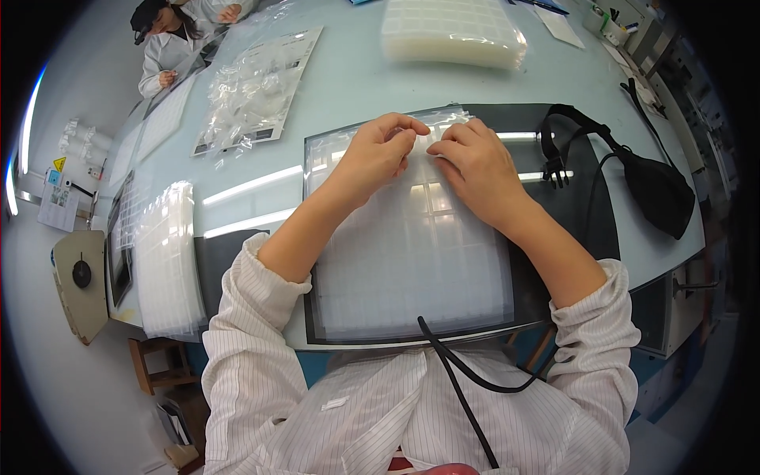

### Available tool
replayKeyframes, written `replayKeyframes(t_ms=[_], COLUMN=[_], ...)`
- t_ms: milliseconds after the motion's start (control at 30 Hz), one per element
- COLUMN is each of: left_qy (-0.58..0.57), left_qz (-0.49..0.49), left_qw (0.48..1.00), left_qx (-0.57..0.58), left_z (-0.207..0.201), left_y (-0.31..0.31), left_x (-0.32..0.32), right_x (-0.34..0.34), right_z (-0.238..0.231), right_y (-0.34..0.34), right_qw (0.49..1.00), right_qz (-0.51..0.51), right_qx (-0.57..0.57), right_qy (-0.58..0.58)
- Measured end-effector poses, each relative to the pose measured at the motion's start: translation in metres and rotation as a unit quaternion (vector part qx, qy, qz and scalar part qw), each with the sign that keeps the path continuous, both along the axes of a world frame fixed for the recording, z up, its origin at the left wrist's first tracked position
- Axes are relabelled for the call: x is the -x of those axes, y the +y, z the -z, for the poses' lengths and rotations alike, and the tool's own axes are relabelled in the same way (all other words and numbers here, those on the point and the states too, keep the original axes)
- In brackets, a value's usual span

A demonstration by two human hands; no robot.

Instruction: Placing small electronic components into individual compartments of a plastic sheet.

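A translucent plastic sheet (412,261) with a faint grid of pockets lies flat in front of me on a dark mat. Over its far edge, my left hand (378,154) is closed, its thumb and index finger curled together. Close beside it, my right hand (481,170) is also closed, with bent fingertips pointing toward the left hand. Whatever sits between the fingertips is too small and glossy to make out. Crinkled clear film (455,119) shows at the sheet's far edge around the fingers. Light reflections cover part of the sheet.
A thick stack of clear trays (451,32) stands at the far side, another stack (168,261) at the left. Loose clear plastic pieces (257,91) lie on a printed sheet. A black strapped pouch (653,190) rests at right. A co-worker (178,47) sits far left.
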State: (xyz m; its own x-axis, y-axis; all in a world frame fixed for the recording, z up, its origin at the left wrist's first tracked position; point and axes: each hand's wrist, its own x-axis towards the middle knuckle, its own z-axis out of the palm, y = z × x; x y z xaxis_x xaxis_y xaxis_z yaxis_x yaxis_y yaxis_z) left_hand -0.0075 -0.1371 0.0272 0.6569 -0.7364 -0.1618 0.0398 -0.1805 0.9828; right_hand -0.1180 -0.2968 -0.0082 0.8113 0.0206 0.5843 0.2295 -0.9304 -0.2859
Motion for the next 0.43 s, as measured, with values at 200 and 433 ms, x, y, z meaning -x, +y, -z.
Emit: replayKeyframes(t_ms=[200,433], left_qy=[0.039,0.023], left_qz=[-0.017,0.011], left_qw=[0.999,0.999], left_qx=[0.017,0.029], left_z=[0.0095,0.0133], left_y=[0.0062,0.0105], left_x=[-0.0079,-0.0102], right_x=[-0.0041,-0.0040], right_z=[-0.0054,-0.0016], right_y=[-0.0004,0.0010], right_qw=[0.999,0.999], right_qz=[-0.018,-0.027], right_qx=[0.024,0.013], right_qy=[0.018,0.031])
